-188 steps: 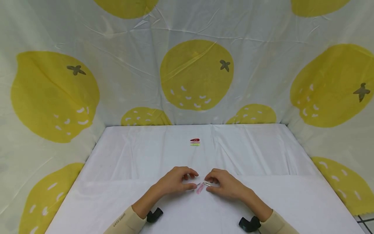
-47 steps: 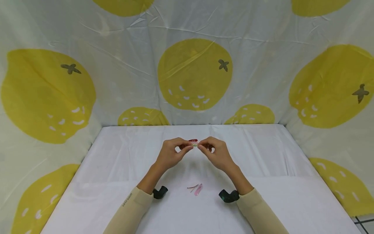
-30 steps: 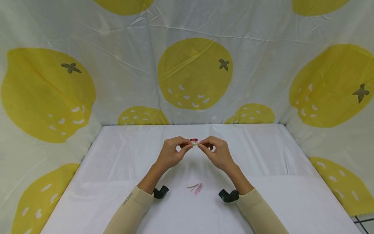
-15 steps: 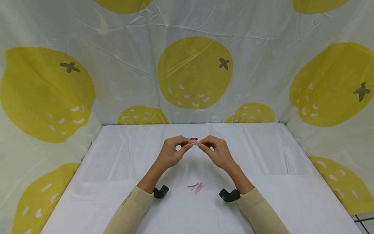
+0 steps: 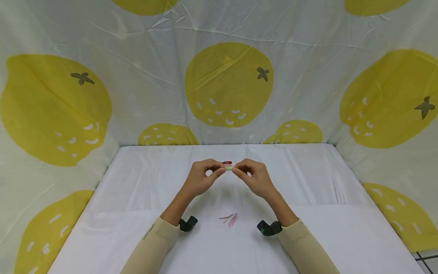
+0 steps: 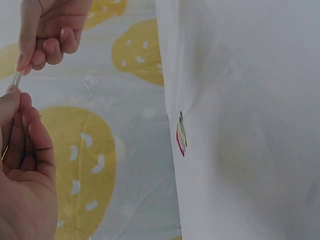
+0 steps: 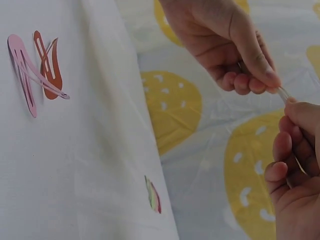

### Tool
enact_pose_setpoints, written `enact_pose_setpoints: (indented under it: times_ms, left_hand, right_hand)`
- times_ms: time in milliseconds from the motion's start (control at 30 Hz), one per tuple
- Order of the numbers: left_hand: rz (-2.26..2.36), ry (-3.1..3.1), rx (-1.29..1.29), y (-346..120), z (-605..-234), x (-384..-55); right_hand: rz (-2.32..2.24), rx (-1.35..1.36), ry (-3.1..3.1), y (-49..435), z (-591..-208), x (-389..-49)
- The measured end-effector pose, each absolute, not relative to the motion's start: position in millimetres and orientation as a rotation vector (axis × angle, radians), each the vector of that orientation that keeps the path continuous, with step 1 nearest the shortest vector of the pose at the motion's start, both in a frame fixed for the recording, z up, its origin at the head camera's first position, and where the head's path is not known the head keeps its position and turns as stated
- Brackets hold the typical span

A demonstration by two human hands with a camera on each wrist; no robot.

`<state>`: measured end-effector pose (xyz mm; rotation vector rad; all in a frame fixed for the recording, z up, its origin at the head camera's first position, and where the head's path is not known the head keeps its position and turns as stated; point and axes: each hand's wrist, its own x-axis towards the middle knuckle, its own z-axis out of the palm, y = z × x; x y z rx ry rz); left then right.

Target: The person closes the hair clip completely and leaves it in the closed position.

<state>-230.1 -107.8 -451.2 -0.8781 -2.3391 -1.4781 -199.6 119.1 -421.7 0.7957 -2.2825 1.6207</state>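
My left hand (image 5: 202, 178) and right hand (image 5: 256, 178) meet over the far part of the white table. Between their thumbs and fingertips they pinch opposite ends of one slim, pale snap hair clip (image 7: 283, 94); its ends are covered by the fingers. In the head view it overlaps a small row of hair clips, of which a red clip (image 5: 227, 163) shows above the fingertips. The left wrist view shows that red, pink and green row (image 6: 181, 137) lying on the cloth. Nearer me lie a pink hair clip (image 7: 15, 47) and an orange-brown one (image 7: 52, 82), both sprung apart.
White cloth (image 5: 137, 179) covers the table. A curtain printed with lemons (image 5: 229, 83) stands behind it and along both sides. Black wrist cameras (image 5: 269, 228) sit at both cuffs. Floor tiles (image 5: 426, 260) show at the lower right.
Earlier, both hands were low by the pink clip, the right one holding a pale clip. They have moved forward and come together on it. Over the last second they stay nearly still.
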Motion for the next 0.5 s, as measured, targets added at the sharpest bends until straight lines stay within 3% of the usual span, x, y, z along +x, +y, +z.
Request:
enact_pose_setpoints:
  times_ms: [500]
  left_hand:
    - [-1.389, -2.471, -0.693, -105, -468, -241]
  right_hand:
    - [1.42, 0.628, -2.418, 127, -472, -236]
